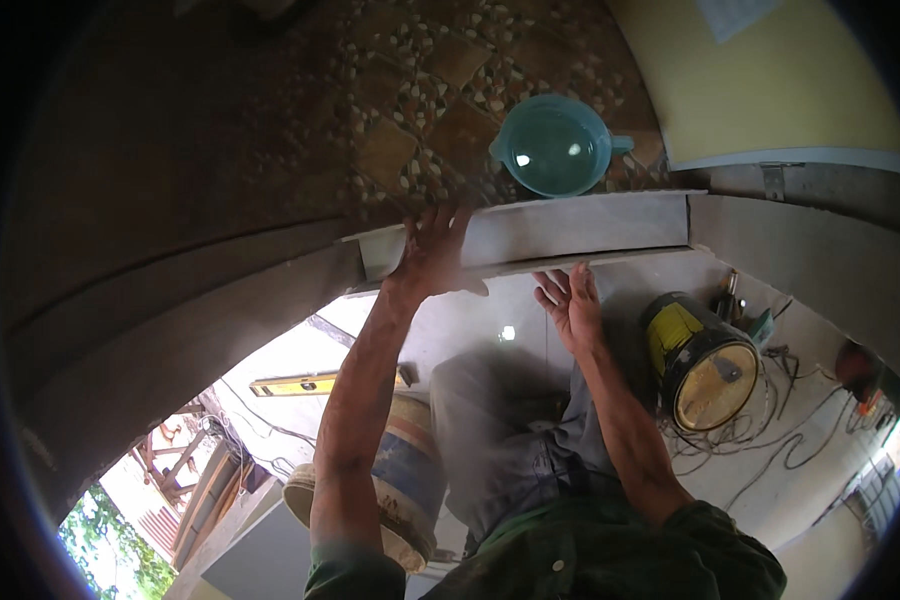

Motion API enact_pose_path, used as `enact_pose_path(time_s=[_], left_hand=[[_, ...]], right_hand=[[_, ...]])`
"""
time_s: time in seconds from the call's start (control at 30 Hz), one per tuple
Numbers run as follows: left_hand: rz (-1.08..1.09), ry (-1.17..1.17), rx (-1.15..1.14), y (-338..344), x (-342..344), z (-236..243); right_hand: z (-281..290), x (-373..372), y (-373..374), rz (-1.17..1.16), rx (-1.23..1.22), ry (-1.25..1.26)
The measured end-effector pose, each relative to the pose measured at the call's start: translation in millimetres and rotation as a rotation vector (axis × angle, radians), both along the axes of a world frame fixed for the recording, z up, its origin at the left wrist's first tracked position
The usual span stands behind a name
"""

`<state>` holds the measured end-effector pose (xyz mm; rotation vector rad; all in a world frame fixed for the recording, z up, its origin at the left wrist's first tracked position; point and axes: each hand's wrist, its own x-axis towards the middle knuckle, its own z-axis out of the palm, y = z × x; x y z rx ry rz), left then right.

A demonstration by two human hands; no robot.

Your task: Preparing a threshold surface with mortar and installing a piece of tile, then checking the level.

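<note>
A pale grey tile strip (590,222) lies along the ledge between the patterned floor and the lower white-tiled area. My left hand (430,255) rests palm down across the strip's left part, its fingers spread toward the patterned floor. At the strip's near edge is my right hand (573,308), turned partly palm up with the fingers apart. Its fingertips reach the edge from below; how firmly they touch, I cannot tell. Just beyond the strip stands a translucent blue jug (558,150) holding clear liquid, its handle pointing right.
A black bucket with yellow (710,365) lies tilted at right, among loose cables (785,440). A stained bucket (405,475) stands beside my left forearm, near a yellow spirit level (305,385). A yellowish door panel (780,90) is at upper right.
</note>
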<state>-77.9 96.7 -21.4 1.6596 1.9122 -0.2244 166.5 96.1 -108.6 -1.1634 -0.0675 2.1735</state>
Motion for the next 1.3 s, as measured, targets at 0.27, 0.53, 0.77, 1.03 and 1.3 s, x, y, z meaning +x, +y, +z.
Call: enact_pose_path(time_s=[0.27,0.53,0.77,1.03,1.3], left_hand=[[0.012,0.061,0.051,-1,5,-7],[-0.010,0.033,-0.066,8,4,-7],[0.017,0.066,0.079,3,7,1],[0.009,0.042,0.089,-1,3,0],[-0.009,0.013,0.160,3,5,-3]], right_hand=[[5,1,-1,0.045,-0.015,-0.008],[-12,7,-5,0.093,-0.043,0.108],[25,7,-11,0.289,0.236,-0.309],[121,-5,129,0.206,1.546,-1.278],[90,-73,258,1.179,1.495,-1.105]])
